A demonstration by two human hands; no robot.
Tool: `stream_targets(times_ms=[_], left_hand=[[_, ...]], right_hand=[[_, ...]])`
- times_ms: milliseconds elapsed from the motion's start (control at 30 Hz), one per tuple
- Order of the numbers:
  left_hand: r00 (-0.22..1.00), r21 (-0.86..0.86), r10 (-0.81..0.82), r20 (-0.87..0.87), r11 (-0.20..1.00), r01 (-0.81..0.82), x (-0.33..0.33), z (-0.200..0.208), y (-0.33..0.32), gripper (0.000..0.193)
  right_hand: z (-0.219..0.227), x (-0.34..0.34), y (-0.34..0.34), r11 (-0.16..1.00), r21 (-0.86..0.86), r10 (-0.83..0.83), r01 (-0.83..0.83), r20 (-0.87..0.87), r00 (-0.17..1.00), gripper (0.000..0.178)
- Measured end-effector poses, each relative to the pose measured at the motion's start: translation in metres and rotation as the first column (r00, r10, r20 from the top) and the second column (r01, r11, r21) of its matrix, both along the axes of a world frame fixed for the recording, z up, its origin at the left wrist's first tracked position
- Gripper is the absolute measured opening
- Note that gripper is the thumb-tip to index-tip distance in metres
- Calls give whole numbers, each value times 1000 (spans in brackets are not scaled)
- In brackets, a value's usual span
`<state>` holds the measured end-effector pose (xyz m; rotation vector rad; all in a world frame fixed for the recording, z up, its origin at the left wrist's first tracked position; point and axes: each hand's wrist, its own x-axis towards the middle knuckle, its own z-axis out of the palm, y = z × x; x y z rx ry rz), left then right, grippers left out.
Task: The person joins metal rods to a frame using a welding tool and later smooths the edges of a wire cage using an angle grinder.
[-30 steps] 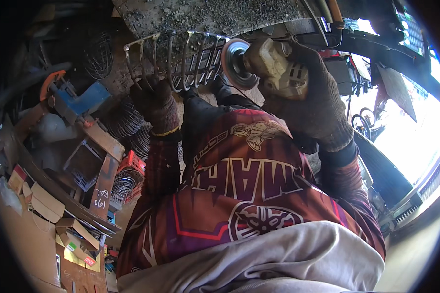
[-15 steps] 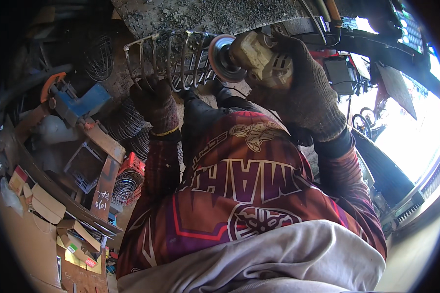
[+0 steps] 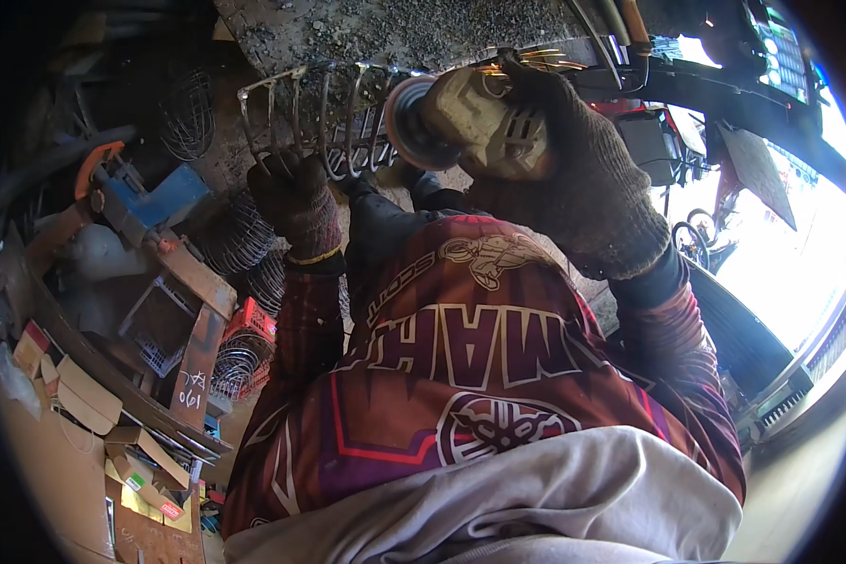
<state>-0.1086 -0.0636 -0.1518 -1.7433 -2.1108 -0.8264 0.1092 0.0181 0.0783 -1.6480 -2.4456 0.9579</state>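
My right hand (image 3: 597, 179), in a knitted work glove, is wrapped round a worn, dusty angle grinder (image 3: 489, 127). The grinder's round disc (image 3: 409, 122) is against or very near the right part of a bent metal-rod rack (image 3: 325, 122); exact contact is hidden. Orange sparks (image 3: 540, 61) fly off to the right beyond the tool. My gloved left hand (image 3: 296, 202) is closed on the rack's left rods, its fingertips partly lost in shadow. The rack stands upright at the near edge of a gritty work surface (image 3: 395, 28).
Left of me are a blue metal tool (image 3: 164, 197) with an orange part, coiled wire rings (image 3: 240, 235) and a red crate (image 3: 254, 324). Cardboard boxes (image 3: 85, 395) lie at the lower left. An orange-handled tool (image 3: 635, 23) lies at the far right of the work surface.
The grinder has moved slightly left along the rack with my right hand. Sparks now show beyond it. My left hand keeps its grip in about the same place.
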Motion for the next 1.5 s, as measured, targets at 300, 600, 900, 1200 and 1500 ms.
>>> stream_targets(times_ms=[300, 600, 900, 1200, 1500], left_hand=[[768, -24, -56, 638, 995, 93, -4, -22, -11, 25], [995, 57, -73, -71, 995, 77, -6, -3, 3, 27], [996, 62, -27, -84, 998, 32, -5, -11, 1, 21], [983, 22, -38, -180, 999, 43, -9, -17, 1, 21], [962, -67, -4, -274, 998, -15, -7, -8, 2, 29]], right_hand=[[-10, 3, -4, 997, 14, -68, 69, -96, 993, 77], [-17, 25, -14, 987, 50, -147, 154, -115, 982, 81], [-12, 12, -7, 991, 83, -106, 109, -35, 994, 91], [-8, 10, -5, 993, 37, -107, 108, -28, 994, 89], [-18, 12, -6, 993, 77, -73, 85, -149, 986, 81]])
